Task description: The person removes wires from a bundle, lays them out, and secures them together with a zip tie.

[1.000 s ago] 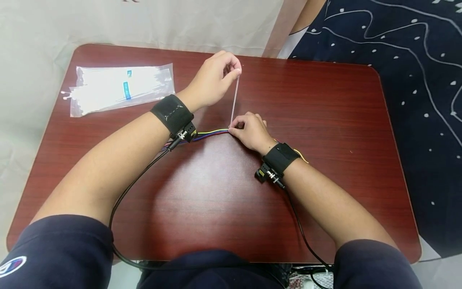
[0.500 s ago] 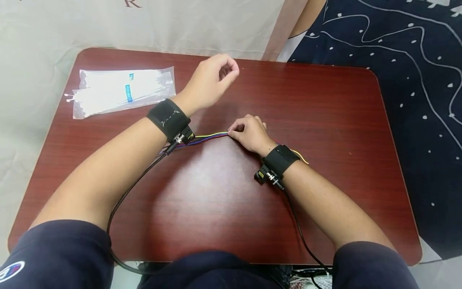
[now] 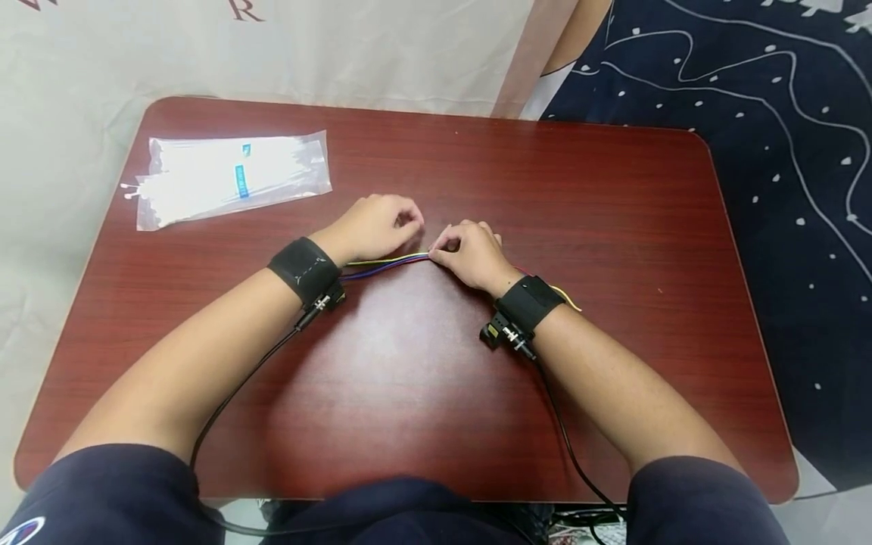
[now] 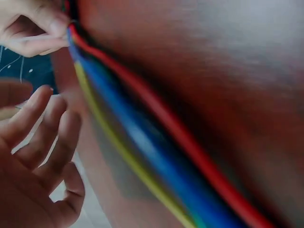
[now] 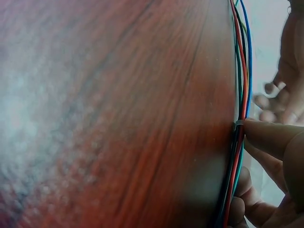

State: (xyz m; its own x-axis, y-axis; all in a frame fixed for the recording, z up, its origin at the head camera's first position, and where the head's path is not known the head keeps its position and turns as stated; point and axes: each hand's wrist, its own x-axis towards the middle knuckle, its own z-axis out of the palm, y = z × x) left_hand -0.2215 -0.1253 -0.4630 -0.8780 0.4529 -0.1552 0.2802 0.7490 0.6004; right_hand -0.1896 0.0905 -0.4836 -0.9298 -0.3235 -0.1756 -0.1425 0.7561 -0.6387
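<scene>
Several coloured wires, red, blue, yellow and green, run as a bundle [image 3: 388, 265] across the middle of the table. My right hand [image 3: 473, 253] pinches this bundle between thumb and forefinger. Right at those fingertips, a small white cable tie [image 5: 239, 122] loops around the wires. In the left wrist view a thin white strip [image 4: 35, 39] crosses the fingers of the right hand. My left hand [image 3: 378, 225] hovers just left of the right one, above the wires. Its fingers [image 4: 59, 137] are loosely bent, and nothing shows between them.
A clear plastic bag [image 3: 232, 178] full of white cable ties lies at the back left of the brown table [image 3: 613, 197]. Yellow and red wire ends [image 3: 565, 297] emerge beyond the right wrist. Black camera cables [image 3: 565, 431] run from both wrists toward the front edge.
My left hand held the white tie's tail up high a second ago. It has since let go and come down toward the wires. The right hand keeps its pinch in place.
</scene>
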